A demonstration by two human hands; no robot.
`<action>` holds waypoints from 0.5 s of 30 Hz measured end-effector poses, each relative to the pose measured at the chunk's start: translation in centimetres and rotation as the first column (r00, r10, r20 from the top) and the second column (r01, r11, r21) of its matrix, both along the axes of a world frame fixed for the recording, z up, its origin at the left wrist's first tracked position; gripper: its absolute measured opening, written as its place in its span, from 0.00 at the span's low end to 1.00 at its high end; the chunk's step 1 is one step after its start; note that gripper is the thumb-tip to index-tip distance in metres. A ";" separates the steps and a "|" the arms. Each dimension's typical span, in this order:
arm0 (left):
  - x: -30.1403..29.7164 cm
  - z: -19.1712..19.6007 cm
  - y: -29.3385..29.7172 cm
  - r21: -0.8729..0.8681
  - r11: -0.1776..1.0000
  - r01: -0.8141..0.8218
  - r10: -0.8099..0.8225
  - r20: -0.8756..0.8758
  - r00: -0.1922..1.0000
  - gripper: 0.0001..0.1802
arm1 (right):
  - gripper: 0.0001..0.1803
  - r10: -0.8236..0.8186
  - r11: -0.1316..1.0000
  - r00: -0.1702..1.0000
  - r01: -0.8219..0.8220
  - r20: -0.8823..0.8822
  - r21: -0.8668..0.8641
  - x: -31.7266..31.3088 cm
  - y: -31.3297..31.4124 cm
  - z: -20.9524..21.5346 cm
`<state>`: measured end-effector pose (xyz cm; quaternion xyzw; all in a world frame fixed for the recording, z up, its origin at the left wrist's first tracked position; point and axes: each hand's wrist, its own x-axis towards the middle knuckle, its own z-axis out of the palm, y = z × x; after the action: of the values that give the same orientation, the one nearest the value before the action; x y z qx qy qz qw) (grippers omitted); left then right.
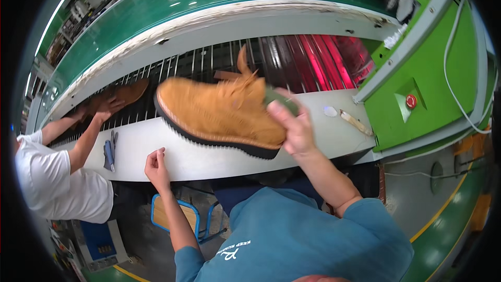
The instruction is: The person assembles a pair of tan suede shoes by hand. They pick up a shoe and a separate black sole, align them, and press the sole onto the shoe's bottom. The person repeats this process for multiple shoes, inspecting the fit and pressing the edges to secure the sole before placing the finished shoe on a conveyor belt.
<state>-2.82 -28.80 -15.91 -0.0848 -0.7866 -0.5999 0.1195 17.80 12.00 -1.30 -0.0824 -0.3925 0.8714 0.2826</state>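
Observation:
My right hand [296, 128] grips a tan work boot [209, 107] by its heel and ankle end, beside a dark green piece [282, 100] that shows at the boot's opening. Held above the white ledge, the boot points its toe to the left. Its thick black sole has a toothed edge, and motion blurs the upper and laces. My left hand [156, 167] hovers at the ledge's front edge, apart from the boot. Its fingers are curled in, and nothing shows in them.
Behind the white ledge [209, 163] runs a roller conveyor [271, 62], lit red at right near a green machine [402, 120] with a red button. At left, a co-worker [62, 177] handles a brown boot [130, 93]. A blue-handled tool [109, 154] and a pale stick [356, 122] lie on the ledge.

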 end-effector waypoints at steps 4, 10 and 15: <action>1.1 1.5 2.5 -0.127 0.990 -0.063 0.050 -0.105 0.993 0.11 | 0.30 -0.249 0.941 0.901 0.312 -0.356 0.131 -3.6 1.4 10.9; 1.4 1.9 3.4 -0.250 0.946 -0.207 0.134 -0.280 0.951 0.10 | 0.12 -0.246 0.568 0.525 0.759 -0.815 0.318 -20.2 0.5 27.6; 0.9 2.1 4.2 -0.182 0.966 -0.182 0.125 -0.285 0.950 0.09 | 0.19 -0.150 0.234 0.831 0.557 -0.536 0.797 -38.1 4.4 26.3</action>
<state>-1.91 -24.59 -13.79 -0.1162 -0.8247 -0.4869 0.2633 -20.34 16.42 24.99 0.1627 -0.7316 0.3908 0.5344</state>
